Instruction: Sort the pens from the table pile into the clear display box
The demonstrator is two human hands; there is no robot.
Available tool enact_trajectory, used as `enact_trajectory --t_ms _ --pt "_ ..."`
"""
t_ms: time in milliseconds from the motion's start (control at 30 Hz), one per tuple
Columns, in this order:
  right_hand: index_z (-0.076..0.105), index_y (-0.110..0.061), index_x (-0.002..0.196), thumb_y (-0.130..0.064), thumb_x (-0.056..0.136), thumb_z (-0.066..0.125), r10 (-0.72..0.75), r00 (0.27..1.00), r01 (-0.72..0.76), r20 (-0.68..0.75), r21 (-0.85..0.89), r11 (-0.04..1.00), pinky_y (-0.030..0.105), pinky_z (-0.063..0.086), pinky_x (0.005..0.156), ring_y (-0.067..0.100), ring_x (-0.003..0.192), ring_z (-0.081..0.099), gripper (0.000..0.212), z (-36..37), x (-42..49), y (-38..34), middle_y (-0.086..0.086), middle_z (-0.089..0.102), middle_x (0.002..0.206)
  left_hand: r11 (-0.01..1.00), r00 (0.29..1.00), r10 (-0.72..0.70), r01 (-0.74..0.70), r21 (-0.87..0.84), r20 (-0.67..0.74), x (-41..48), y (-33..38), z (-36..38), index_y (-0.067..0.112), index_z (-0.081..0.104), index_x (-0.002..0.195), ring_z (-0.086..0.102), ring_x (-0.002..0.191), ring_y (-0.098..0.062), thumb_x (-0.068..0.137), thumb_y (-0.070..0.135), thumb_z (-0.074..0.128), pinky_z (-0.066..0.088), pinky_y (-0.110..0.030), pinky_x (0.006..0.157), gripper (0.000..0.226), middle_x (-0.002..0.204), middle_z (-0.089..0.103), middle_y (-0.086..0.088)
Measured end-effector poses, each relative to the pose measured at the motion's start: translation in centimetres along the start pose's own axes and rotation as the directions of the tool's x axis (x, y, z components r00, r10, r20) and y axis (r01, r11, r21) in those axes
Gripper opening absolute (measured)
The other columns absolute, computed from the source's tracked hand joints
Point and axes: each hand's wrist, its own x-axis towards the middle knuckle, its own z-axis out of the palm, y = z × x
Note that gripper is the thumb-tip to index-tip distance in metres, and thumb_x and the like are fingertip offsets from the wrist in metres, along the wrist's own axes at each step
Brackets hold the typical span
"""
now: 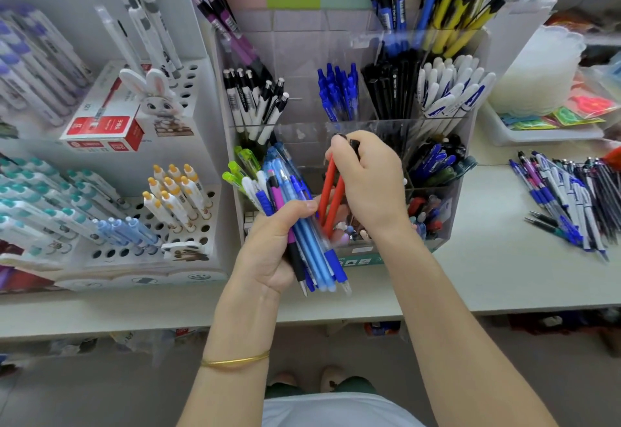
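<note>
Now right grip (369, 184) pinches two red pens (330, 198) near-upright; left grip (274, 250) clasps pen bundle (314, 253).

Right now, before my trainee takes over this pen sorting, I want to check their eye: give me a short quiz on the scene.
1. True or false: the right hand holds two red pens.
2. The left hand grips: A) a mixed pen bundle B) a ruler C) nothing.
3. Fill in: the pile lies to the ___ of the box.
Key: 1 true; 2 A; 3 right.
</note>
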Motion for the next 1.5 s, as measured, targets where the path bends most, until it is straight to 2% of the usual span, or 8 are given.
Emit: enact_trajectory --t_ms 133,233,500,700,800,1000,1300,1500 --pt "0.056 -0.017 0.074 -0.022 0.098 0.047 0.057 0.988 -0.031 -0.147 0.178 0.984 0.022 0.043 0.050 0.007 0.053 0.048 0.026 -1.9 0.8 0.0 -0.005 0.050 0.060 0.998 0.998 -0.049 0.047 -0.037 -0.038 0.3 0.3 -1.1 -0.005 0.066 0.103 0.072 0.074 -0.028 0.078 0.008 0.057 0.059 -0.041 0.055 0.030 0.095 0.071 -0.020" --pt "0.052 -0.022 0.079 -0.023 0.100 0.046 0.006 0.960 0.056 -0.279 0.216 0.975 0.024 0.041 0.045 0.015 0.048 0.049 0.022 -3.1 1.4 -0.1 0.000 0.050 0.061 0.998 0.991 0.030 -0.023 0.053 -0.132 0.4 0.1 -1.8 -0.002 0.068 0.089 0.073 0.074 -0.022 0.090 0.003 0.053 0.061 -0.036 0.063 0.016 0.083 0.073 -0.014" --pt "0.061 -0.013 0.092 -0.030 0.095 0.050 -0.312 0.895 0.294 -0.319 -0.104 0.950 0.043 0.052 0.061 0.024 0.064 0.063 0.021 -1.2 1.3 1.1 -0.001 0.059 0.074 0.982 0.997 0.073 -0.073 0.174 0.010 0.4 -0.6 -2.2 0.004 0.068 0.079 0.060 0.062 -0.020 0.079 0.011 0.067 0.057 -0.030 0.061 0.007 0.066 0.061 -0.008" --pt "0.068 0.000 0.093 -0.021 0.092 0.058 -0.552 0.732 0.455 -0.400 -0.318 0.832 0.009 0.045 0.069 0.010 0.072 0.059 0.023 -0.4 1.4 1.3 0.008 0.068 0.081 0.997 0.992 0.075 -0.074 -0.012 0.106 0.3 -0.8 -2.2 0.007 0.054 0.101 0.058 0.061 -0.016 0.076 0.006 0.061 0.056 -0.033 0.063 0.026 0.069 0.057 -0.005" --pt "0.070 -0.004 0.091 -0.022 0.090 0.061 -0.603 0.740 0.478 -0.298 -0.398 0.783 0.020 0.047 0.060 0.013 0.066 0.060 0.020 0.6 1.3 1.8 0.006 0.068 0.078 0.996 0.991 0.065 -0.057 -0.065 0.118 -0.1 -0.7 -1.8 0.005 0.053 0.101 0.062 0.061 -0.018 0.081 0.000 0.063 0.057 -0.033 0.061 0.024 0.068 0.058 -0.007" --pt "0.064 -0.012 0.102 -0.030 0.096 0.054 -0.214 0.968 0.248 0.132 -0.639 0.728 0.030 0.035 0.071 0.026 0.087 0.058 0.021 1.0 1.7 2.7 0.005 0.065 0.096 0.999 0.998 0.045 -0.045 -0.002 0.053 -0.5 -0.3 -1.9 0.007 0.076 0.074 0.068 0.065 -0.020 0.072 0.010 0.063 0.061 -0.034 0.065 0.014 0.070 0.066 -0.009" --pt "0.058 -0.012 0.082 -0.041 0.101 0.037 -0.044 0.980 0.151 0.193 -0.591 0.792 0.032 0.028 0.067 0.027 0.086 0.055 0.040 1.3 1.8 2.4 0.004 0.056 0.085 0.995 0.994 0.092 -0.089 -0.038 0.067 -0.4 -0.5 -1.8 0.006 0.058 0.092 0.062 0.059 -0.015 0.075 0.003 0.071 0.059 -0.033 0.063 0.021 0.065 0.061 -0.006" --pt "0.053 -0.009 0.116 -0.033 0.100 0.042 -0.048 0.989 0.131 0.143 -0.658 0.742 0.031 0.029 0.072 0.027 0.101 0.052 0.031 0.9 1.3 1.6 0.012 0.055 0.115 0.994 0.988 0.104 -0.108 0.030 0.114 -0.4 -0.8 -2.0 0.009 0.053 0.093 0.053 0.052 -0.012 0.073 0.006 0.064 0.052 -0.026 0.053 0.023 0.060 0.053 -0.001"
